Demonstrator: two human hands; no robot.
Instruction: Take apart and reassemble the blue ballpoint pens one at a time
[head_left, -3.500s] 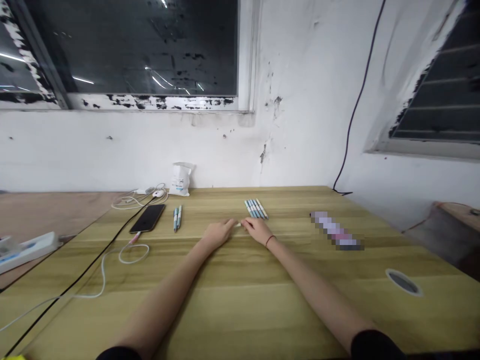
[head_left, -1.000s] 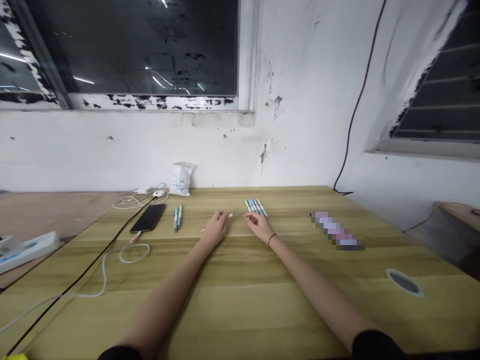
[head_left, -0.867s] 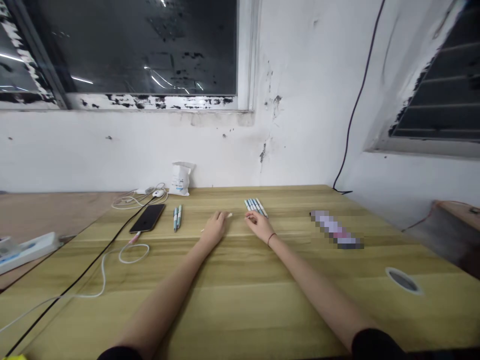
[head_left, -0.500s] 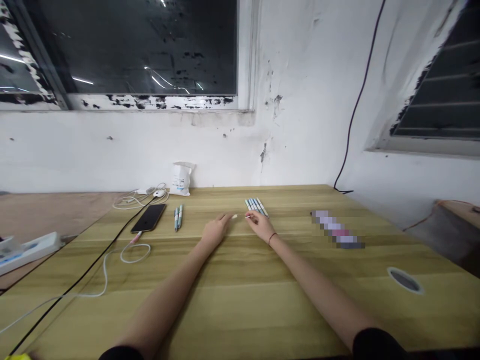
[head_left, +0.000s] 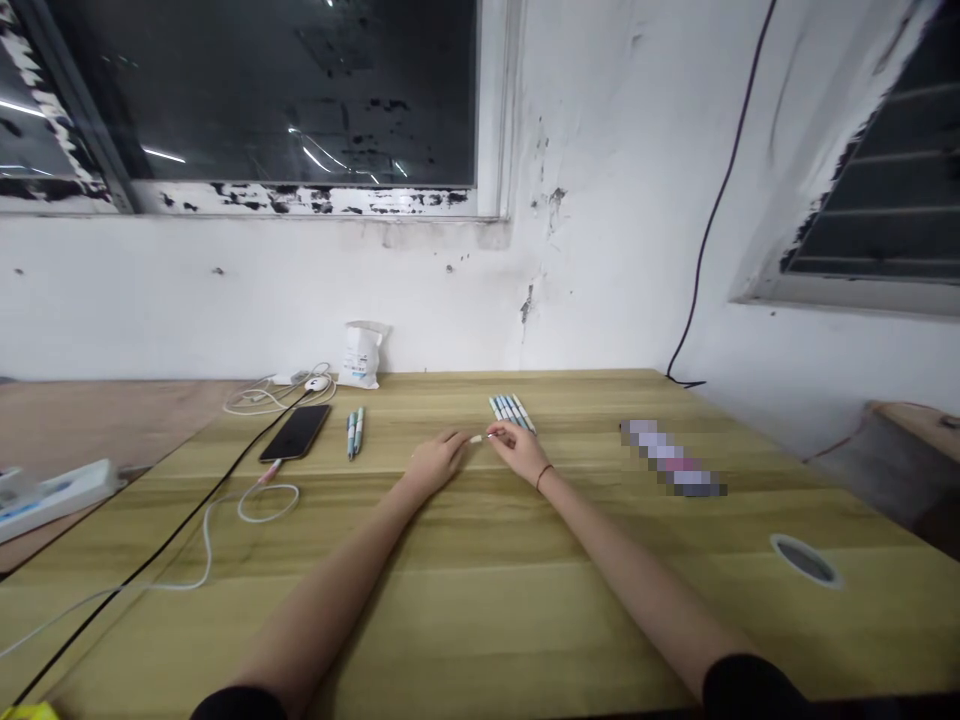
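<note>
My left hand point(head_left: 437, 460) is closed low over the table, fingers round a slim pen. Only the pen's pale end point(head_left: 476, 440) shows past the fingertips; the rest is hidden in the hand. My right hand point(head_left: 521, 450) pinches a small piece with a light and dark end point(head_left: 490, 434), too small to name. The two ends point at each other, nearly meeting. Just behind my right hand lies a row of several blue and white pens point(head_left: 512, 410). Left of my left hand, two more pens point(head_left: 355, 432) lie side by side.
A phone point(head_left: 297, 433) on a white cable point(head_left: 270, 518) lies at the left, near a black cord point(head_left: 176, 535) and power strip point(head_left: 64, 498). A white packet point(head_left: 361, 357) stands by the wall. At the right are a blurred-out long object point(head_left: 673, 460) and a table grommet point(head_left: 806, 560).
My left hand has shifted slightly right, and my right hand slightly left. The pale pen end and the small piece are now closer together.
</note>
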